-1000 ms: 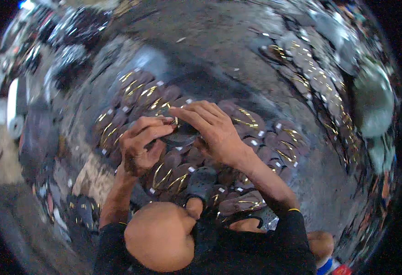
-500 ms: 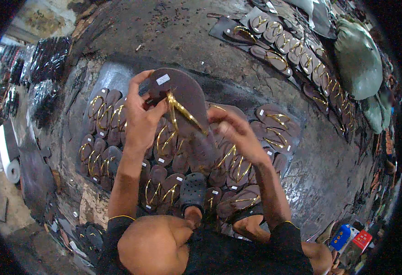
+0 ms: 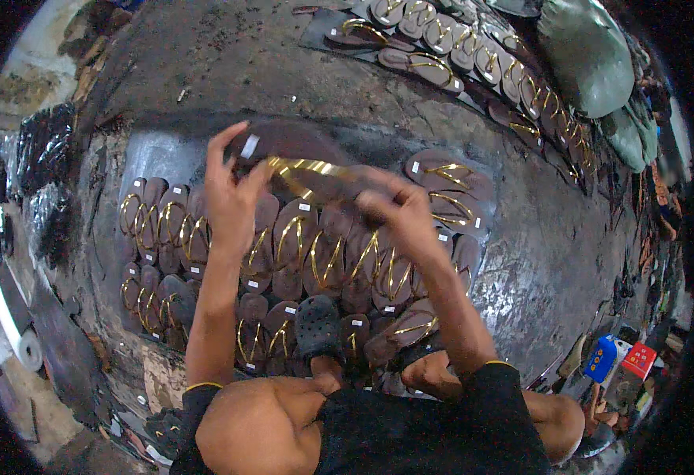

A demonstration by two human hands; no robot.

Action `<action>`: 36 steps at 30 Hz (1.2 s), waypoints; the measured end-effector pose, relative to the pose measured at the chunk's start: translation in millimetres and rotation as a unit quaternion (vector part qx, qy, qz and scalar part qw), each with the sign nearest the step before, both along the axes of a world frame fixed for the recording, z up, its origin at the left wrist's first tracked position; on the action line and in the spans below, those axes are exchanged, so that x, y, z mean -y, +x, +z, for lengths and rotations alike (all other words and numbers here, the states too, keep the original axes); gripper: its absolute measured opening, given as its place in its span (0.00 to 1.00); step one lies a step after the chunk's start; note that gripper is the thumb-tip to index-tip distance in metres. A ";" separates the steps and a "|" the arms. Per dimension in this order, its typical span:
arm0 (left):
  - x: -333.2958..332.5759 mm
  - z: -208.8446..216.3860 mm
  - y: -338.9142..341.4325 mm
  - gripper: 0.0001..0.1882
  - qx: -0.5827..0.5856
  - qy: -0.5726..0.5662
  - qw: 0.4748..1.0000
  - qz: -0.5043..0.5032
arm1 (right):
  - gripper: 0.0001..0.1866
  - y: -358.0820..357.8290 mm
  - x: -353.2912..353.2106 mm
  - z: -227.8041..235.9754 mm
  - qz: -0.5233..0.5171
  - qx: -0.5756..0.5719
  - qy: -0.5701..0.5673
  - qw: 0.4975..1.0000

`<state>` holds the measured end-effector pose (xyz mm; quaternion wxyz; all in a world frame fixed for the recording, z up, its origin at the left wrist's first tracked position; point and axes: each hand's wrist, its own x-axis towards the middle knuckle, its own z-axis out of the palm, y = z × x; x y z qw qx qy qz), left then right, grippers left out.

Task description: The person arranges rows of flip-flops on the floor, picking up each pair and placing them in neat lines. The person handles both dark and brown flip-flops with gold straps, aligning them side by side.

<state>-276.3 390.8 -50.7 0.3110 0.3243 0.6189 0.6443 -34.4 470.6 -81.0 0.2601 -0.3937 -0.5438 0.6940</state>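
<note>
A dark brown flip-flop (image 3: 295, 142) with a shiny gold strap is held up in front of me, blurred and tilted. My left hand (image 3: 232, 186) grips its left end beside a small white label, thumb near the strap's front. At the other end, my right hand (image 3: 402, 214) has its fingers curled at the strap and sole edge; motion smears the fingertips. Beneath both hands, rows of similar gold-strapped flip-flops (image 3: 292, 237) lie on a dark sheet (image 3: 153, 154). One flip-flop (image 3: 402, 331) rests by my right foot.
My foot in a dark clog (image 3: 318, 326) stands among the rows. More flip-flops (image 3: 462, 49) line the floor at far right, near a greenish sack (image 3: 588, 55). Plastic-wrapped bundles (image 3: 44, 150) and a white roll (image 3: 26, 348) are at left. Blue (image 3: 600, 359) and red boxes (image 3: 638, 360) sit at lower right.
The held flip-flop has tipped flatter and shifted left, its strap now running sideways toward my right hand. Both hands have moved slightly left, and the whole view has shifted.
</note>
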 end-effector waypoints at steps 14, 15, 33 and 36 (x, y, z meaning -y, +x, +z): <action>-72.6 -128.8 -25.4 0.12 -0.158 -0.183 0.970 -0.040 | 0.25 29.1 -118.4 -103.5 0.021 0.002 -0.067 0.998; -72.8 -133.3 -29.7 0.16 -0.145 -0.230 0.961 -0.047 | 0.25 26.2 -124.8 -111.7 0.020 0.038 -0.023 0.999; -99.7 -173.2 -29.5 0.30 -0.437 -0.191 0.864 -0.161 | 0.25 12.2 -146.5 -155.9 0.031 0.252 0.223 0.941; -110.6 -162.4 -26.2 0.42 -0.367 -0.184 0.864 -0.290 | 0.25 15.6 -138.2 -147.8 0.052 0.315 0.212 0.924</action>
